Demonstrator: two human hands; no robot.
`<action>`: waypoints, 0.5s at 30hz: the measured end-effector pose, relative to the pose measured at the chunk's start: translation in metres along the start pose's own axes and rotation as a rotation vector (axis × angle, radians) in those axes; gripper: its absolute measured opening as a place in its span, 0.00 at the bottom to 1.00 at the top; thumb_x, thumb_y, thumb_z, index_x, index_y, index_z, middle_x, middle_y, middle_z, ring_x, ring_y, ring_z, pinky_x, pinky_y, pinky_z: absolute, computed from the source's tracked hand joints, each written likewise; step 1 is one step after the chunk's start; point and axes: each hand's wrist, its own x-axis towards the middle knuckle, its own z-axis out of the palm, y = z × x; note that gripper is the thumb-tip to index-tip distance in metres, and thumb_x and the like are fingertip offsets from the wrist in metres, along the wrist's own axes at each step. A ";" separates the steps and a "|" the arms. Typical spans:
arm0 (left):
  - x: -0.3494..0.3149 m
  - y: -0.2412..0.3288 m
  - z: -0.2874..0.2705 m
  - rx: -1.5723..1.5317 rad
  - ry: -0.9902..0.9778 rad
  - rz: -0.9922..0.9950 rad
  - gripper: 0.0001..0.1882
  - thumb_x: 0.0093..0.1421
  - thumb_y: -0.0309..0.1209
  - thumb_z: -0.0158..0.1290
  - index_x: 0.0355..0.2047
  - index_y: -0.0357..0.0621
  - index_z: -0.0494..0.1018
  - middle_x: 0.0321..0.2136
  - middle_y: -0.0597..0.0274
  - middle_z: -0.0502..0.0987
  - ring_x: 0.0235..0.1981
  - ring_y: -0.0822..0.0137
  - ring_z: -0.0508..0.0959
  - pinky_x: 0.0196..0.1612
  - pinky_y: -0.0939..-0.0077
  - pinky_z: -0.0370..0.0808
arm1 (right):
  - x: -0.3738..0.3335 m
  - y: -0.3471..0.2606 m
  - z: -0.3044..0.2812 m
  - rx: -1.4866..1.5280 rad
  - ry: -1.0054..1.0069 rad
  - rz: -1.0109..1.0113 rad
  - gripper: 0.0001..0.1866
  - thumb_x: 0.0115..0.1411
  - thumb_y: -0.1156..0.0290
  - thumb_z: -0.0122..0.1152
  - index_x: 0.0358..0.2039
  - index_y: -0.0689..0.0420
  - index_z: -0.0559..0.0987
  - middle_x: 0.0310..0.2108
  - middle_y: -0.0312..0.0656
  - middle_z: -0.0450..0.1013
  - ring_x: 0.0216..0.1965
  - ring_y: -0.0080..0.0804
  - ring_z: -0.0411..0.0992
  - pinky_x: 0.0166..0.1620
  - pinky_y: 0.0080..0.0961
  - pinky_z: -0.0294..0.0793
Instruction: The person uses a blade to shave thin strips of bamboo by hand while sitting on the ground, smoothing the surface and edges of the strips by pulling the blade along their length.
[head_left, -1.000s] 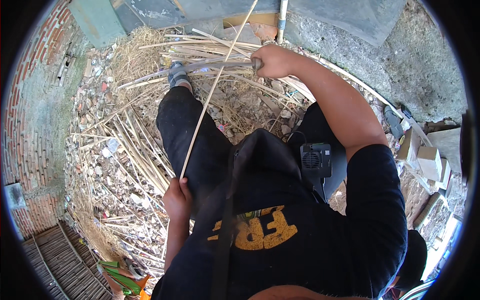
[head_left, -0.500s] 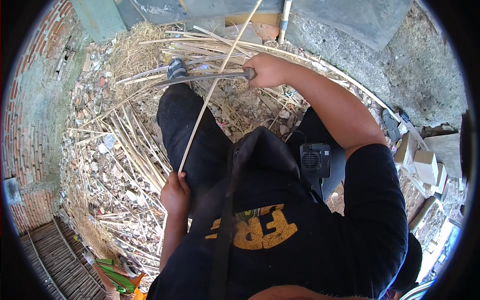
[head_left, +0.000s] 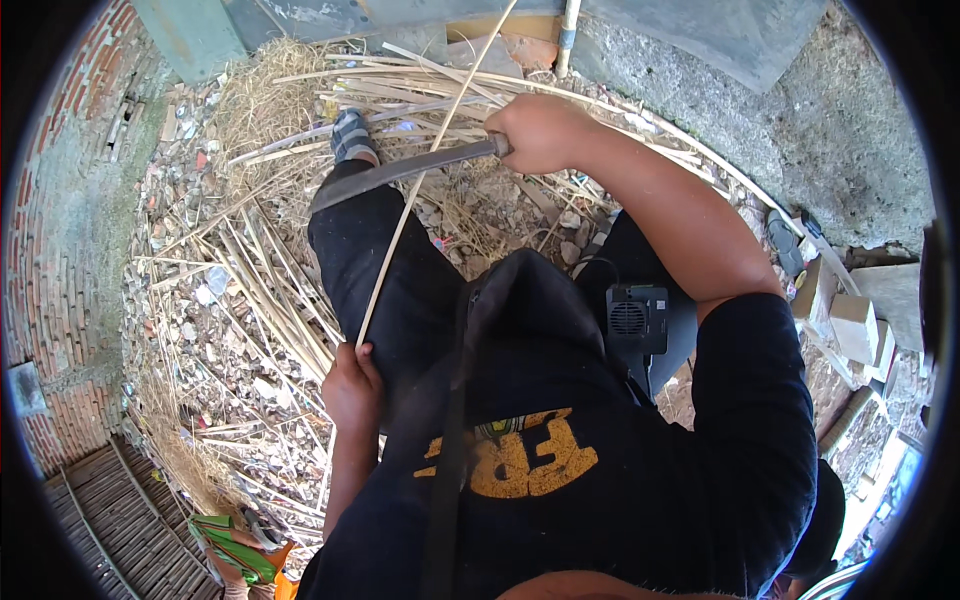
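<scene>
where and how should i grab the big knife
Likely best by the handle, coming from the right: that end sits in the right grip, while the long, flat blade reaches left, away from it.

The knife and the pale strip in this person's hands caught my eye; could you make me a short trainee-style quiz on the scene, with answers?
1. Which thing does the right hand hold? A) a hammer; B) a long-bladed knife; C) a brick.
2. True or false: the knife's tip points toward the picture's right edge.
3. Fill the gap: the near end of the pale strip is in the person's ____ hand.

Key: 1. B. 2. False; it points left. 3. left.
</scene>
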 end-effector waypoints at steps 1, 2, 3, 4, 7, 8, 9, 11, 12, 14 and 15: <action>0.000 0.004 -0.001 0.001 -0.014 -0.011 0.14 0.68 0.39 0.49 0.29 0.43 0.68 0.19 0.43 0.74 0.21 0.39 0.76 0.23 0.47 0.69 | 0.003 0.006 0.007 -0.002 0.035 -0.017 0.13 0.49 0.66 0.61 0.35 0.56 0.81 0.33 0.49 0.79 0.39 0.48 0.78 0.42 0.43 0.76; 0.001 0.008 -0.002 0.001 -0.028 -0.022 0.14 0.68 0.39 0.49 0.29 0.42 0.67 0.19 0.42 0.74 0.22 0.38 0.76 0.24 0.46 0.69 | 0.005 0.013 0.012 0.088 0.009 0.016 0.12 0.48 0.66 0.61 0.33 0.56 0.80 0.31 0.49 0.78 0.37 0.49 0.78 0.41 0.44 0.76; 0.004 0.011 -0.003 -0.002 -0.028 -0.031 0.15 0.68 0.38 0.48 0.28 0.41 0.67 0.18 0.41 0.74 0.23 0.36 0.76 0.25 0.46 0.69 | 0.009 0.022 0.010 0.168 -0.006 0.046 0.10 0.47 0.67 0.61 0.31 0.57 0.79 0.28 0.50 0.77 0.35 0.50 0.77 0.40 0.45 0.75; 0.005 0.011 -0.004 0.007 -0.023 -0.014 0.14 0.68 0.39 0.49 0.29 0.42 0.67 0.18 0.43 0.74 0.22 0.38 0.76 0.24 0.47 0.69 | 0.010 0.029 0.008 0.248 -0.021 0.076 0.09 0.47 0.68 0.62 0.29 0.58 0.78 0.26 0.50 0.76 0.34 0.51 0.77 0.39 0.46 0.75; 0.003 0.009 -0.005 0.021 -0.006 0.015 0.13 0.68 0.40 0.50 0.30 0.45 0.68 0.18 0.47 0.74 0.19 0.42 0.76 0.21 0.49 0.69 | 0.007 0.025 0.003 0.188 0.024 0.016 0.09 0.46 0.68 0.62 0.27 0.58 0.78 0.24 0.50 0.75 0.32 0.51 0.76 0.38 0.46 0.74; 0.003 0.007 -0.005 0.016 0.001 0.016 0.13 0.68 0.40 0.50 0.30 0.45 0.68 0.18 0.47 0.74 0.19 0.42 0.76 0.21 0.49 0.69 | 0.007 0.021 0.000 0.192 0.013 -0.010 0.09 0.46 0.68 0.62 0.27 0.59 0.78 0.24 0.50 0.75 0.31 0.51 0.76 0.37 0.46 0.74; 0.001 0.005 -0.004 0.015 -0.004 0.023 0.13 0.68 0.40 0.50 0.30 0.45 0.69 0.18 0.47 0.74 0.19 0.42 0.76 0.21 0.49 0.69 | 0.007 0.019 0.006 0.203 0.032 -0.066 0.08 0.46 0.69 0.62 0.26 0.59 0.77 0.23 0.50 0.74 0.31 0.52 0.76 0.37 0.46 0.73; 0.001 0.003 -0.002 0.028 0.009 0.040 0.13 0.68 0.40 0.50 0.30 0.45 0.69 0.18 0.47 0.75 0.19 0.42 0.76 0.21 0.49 0.69 | 0.008 0.018 0.010 0.163 0.017 -0.095 0.08 0.46 0.69 0.62 0.26 0.59 0.77 0.23 0.50 0.74 0.30 0.52 0.75 0.36 0.45 0.73; 0.002 0.003 -0.001 0.028 0.021 0.050 0.13 0.68 0.40 0.50 0.30 0.45 0.68 0.18 0.47 0.75 0.19 0.42 0.76 0.21 0.49 0.69 | 0.008 0.018 0.009 0.135 0.011 -0.109 0.08 0.46 0.69 0.62 0.26 0.59 0.77 0.23 0.51 0.74 0.30 0.52 0.75 0.35 0.45 0.73; 0.002 0.005 0.002 0.030 0.018 0.049 0.13 0.68 0.41 0.50 0.31 0.45 0.68 0.19 0.46 0.75 0.20 0.41 0.76 0.21 0.49 0.69 | 0.011 0.030 0.015 0.262 -0.091 -0.037 0.09 0.45 0.68 0.62 0.26 0.60 0.77 0.22 0.50 0.74 0.29 0.50 0.74 0.34 0.44 0.72; 0.003 0.005 0.001 0.033 0.029 0.044 0.14 0.68 0.41 0.50 0.31 0.45 0.68 0.19 0.46 0.75 0.20 0.41 0.76 0.21 0.49 0.69 | 0.013 0.033 0.016 0.272 -0.079 -0.025 0.09 0.45 0.68 0.63 0.26 0.60 0.77 0.22 0.50 0.74 0.28 0.50 0.74 0.34 0.44 0.71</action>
